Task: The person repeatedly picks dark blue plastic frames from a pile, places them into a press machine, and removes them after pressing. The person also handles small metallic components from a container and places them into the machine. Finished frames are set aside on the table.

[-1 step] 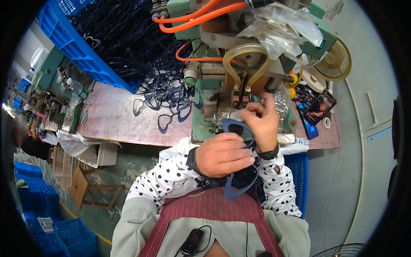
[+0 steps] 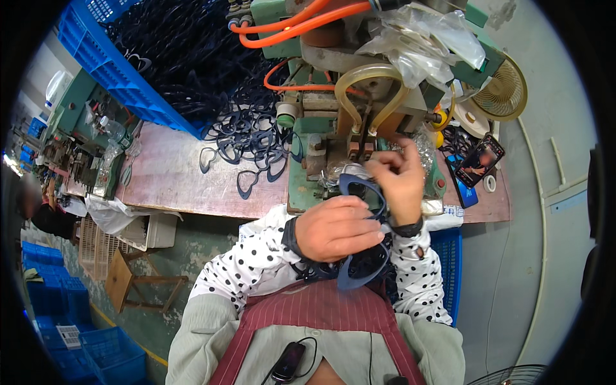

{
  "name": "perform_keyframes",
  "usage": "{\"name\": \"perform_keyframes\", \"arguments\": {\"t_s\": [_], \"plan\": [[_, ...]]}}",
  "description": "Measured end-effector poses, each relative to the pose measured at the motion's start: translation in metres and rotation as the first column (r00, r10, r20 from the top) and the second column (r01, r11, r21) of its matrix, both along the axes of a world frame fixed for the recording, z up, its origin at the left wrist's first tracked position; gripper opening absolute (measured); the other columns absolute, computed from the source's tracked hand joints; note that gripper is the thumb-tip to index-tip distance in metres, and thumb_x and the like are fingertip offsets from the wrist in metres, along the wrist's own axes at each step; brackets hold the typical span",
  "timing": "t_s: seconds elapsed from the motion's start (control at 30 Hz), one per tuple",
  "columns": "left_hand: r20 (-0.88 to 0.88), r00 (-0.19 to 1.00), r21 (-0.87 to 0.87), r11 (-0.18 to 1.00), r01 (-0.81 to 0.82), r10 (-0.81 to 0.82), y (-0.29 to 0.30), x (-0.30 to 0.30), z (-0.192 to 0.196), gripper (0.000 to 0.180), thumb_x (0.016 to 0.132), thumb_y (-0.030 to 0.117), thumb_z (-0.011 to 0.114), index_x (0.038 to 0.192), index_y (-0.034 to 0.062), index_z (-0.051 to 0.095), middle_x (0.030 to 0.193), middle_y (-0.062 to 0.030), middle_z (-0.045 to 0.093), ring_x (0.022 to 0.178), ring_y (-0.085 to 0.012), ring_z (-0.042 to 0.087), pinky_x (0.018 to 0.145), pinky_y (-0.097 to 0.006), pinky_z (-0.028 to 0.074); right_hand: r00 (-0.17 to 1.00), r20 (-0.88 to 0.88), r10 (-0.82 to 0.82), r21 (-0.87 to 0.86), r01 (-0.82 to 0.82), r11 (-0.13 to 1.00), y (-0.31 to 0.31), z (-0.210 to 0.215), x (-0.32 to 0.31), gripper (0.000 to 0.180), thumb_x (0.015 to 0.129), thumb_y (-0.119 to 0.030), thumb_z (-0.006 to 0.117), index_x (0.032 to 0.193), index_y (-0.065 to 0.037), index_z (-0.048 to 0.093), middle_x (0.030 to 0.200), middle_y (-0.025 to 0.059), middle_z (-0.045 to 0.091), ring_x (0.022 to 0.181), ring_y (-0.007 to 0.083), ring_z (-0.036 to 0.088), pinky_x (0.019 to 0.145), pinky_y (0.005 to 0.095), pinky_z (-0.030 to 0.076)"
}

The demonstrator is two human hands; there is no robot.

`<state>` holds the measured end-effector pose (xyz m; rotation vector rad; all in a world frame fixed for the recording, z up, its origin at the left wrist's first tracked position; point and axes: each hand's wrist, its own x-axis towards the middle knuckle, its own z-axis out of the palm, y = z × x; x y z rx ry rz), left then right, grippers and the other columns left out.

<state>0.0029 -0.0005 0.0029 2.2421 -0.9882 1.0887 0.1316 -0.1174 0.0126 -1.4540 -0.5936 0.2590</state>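
My left hand [image 2: 340, 230] is closed around the middle of a dark blue eyeglass frame [image 2: 347, 281]. One rim sticks out above the fingers near the machine and the other hangs below, over my apron. To its right, my right hand [image 2: 401, 183] is raised before the machine's small metal head [image 2: 360, 149], with thumb and fingertips drawn together. Anything pinched there is too small to make out. A green and metal bench machine [image 2: 317, 163] stands just beyond both hands. More dark frames lie in my lap, partly hidden by my hands.
Loose blue eyeglass frames [image 2: 247, 183] spread over the table left of the machine. Behind them a large blue crate [image 2: 122, 74] is heaped with more. A phone [image 2: 480, 160], a tape roll [image 2: 489, 184] and a fan [image 2: 504, 86] are on the right. Orange hoses [image 2: 308, 25] cross above.
Both hands have shifted slightly to the right, and the eyeglass frame has moved along with my left hand. My right hand keeps its pinched shape.
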Motion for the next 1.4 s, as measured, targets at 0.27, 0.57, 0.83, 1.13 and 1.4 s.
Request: {"name": "perform_keyframes", "arguments": {"t_s": [0.27,0.57,0.83,1.13,1.4], "plan": [[-0.079,0.995,-0.057,0.997,0.057,-0.062,0.006,0.015,-0.018,0.046,0.072,0.002,0.062,0.118,-0.0001,0.061,0.109,-0.0118,0.063,0.096,-0.0274,0.061,0.095,-0.046,0.046,0.879,0.36,-0.314,-0.354,0.44,0.825,-0.089,-0.109,0.105,0.029,0.083,-0.01,0.07,0.11,-0.004,0.062,0.085,0.0101,0.069,0.075,0.0168,0.065,0.067,0.0297,0.05],[-0.092,0.996,-0.018,1.0,0.016,-0.018,0.006,0.013,-0.021,0.038,0.077,0.005,0.062,0.115,-0.0004,0.063,0.113,-0.0131,0.065,0.098,-0.0295,0.062,0.093,-0.046,0.048,0.738,0.672,-0.064,-0.556,0.56,0.615,-0.076,-0.109,0.079,0.018,0.08,-0.021,0.072,0.087,-0.005,0.067,0.087,0.0158,0.064,0.081,0.0358,0.063,0.07,0.0439,0.05],[0.076,0.963,-0.033,0.965,-0.259,0.26,0.027,-0.01,-0.038,0.042,0.087,0.042,0.061,0.117,0.0116,0.064,0.112,-0.0066,0.065,0.093,-0.0236,0.061,0.086,-0.041,0.043,0.778,0.564,-0.277,-0.394,0.548,0.738,-0.084,-0.111,0.089,0.012,0.082,-0.013,0.069,0.088,-0.003,0.067,0.082,0.0146,0.068,0.077,0.0315,0.064,0.072,0.0383,0.049],[-0.779,-0.074,-0.075,-0.209,-0.975,0.623,0.231,-0.011,-0.159,0.037,0.082,0.034,0.068,0.082,-0.0029,0.067,0.088,-0.0202,0.068,0.084,-0.0412,0.063,0.078,-0.046,0.049,0.792,0.505,-0.343,-0.324,0.542,0.776,-0.078,-0.119,0.086,0.01,0.088,-0.011,0.065,0.096,-0.006,0.067,0.082,0.0112,0.07,0.073,0.0218,0.067,0.066,0.0321,0.05],[-0.897,0.433,-0.394,-0.29,-0.872,-0.085,0.223,0.004,-0.147,0.026,0.089,0.036,0.065,0.085,0.0108,0.058,0.063,0.0003,0.049,0.043,-0.0142,0.04,0.038,-0.03,0.028,0.735,0.575,-0.359,-0.291,0.594,0.75,-0.081,-0.117,0.086,0.009,0.088,-0.009,0.064,0.095,-0.006,0.069,0.086,0.0129,0.069,0.08,0.0244,0.066,0.071,0.0341,0.051]]}}
